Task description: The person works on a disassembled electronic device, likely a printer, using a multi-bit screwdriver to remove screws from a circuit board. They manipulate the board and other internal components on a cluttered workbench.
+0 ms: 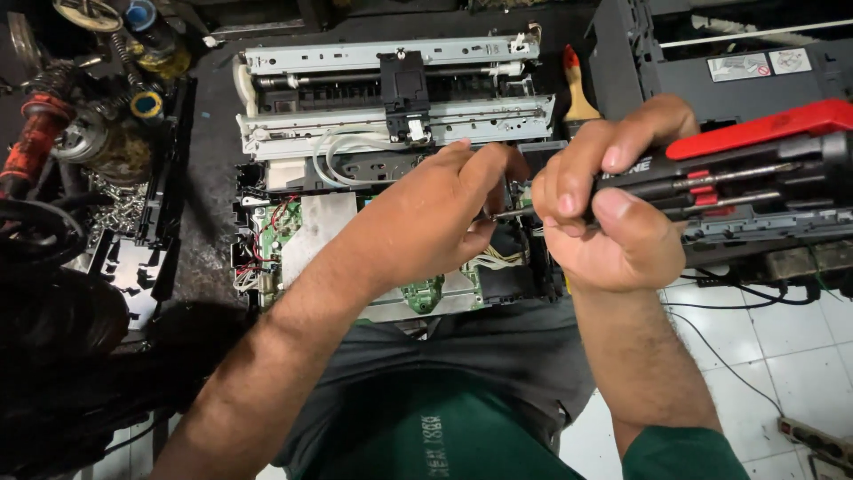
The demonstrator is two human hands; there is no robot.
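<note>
printer chassis [391, 133], stripped of its cover, lies across the middle of the frame on a dark bench, its metal rails and black carriage [405, 89] toward the top, a green circuit board [283, 233] with red wires at its left edge, white ribbon tubing looping under the rail.

far left of the frame holds a heap of oily parts: a red-handled tool [35, 133], springs, loose screws [114, 213], black plastic pieces.

moving right, the left hand [435, 222] reaches in over the chassis centre, fingers curled and pinched together at the tip of a thin metal shaft; it seems to steady or hold the bit, though what lies between the fingertips is hidden.

right of that, the right hand [613, 213] is closed firmly round the black-and-red handle of a multi-bit screwdriver [737, 169], thumb and forefinger pressing near the shaft end, spare bits showing in slots along the handle.

to do this well, i judge the shaft should stay in line with whatever it meets, the left fingers guiding lightly while the right hand gives the turn, and the nearby white wires below should be kept out of the tip's way.

behind the screwdriver, in the upper right, sits a black printer housing [711, 62]; a paintbrush [576, 84] stands beside it. white floor tiles and a black cable [729, 351] fill the lower right.
</note>
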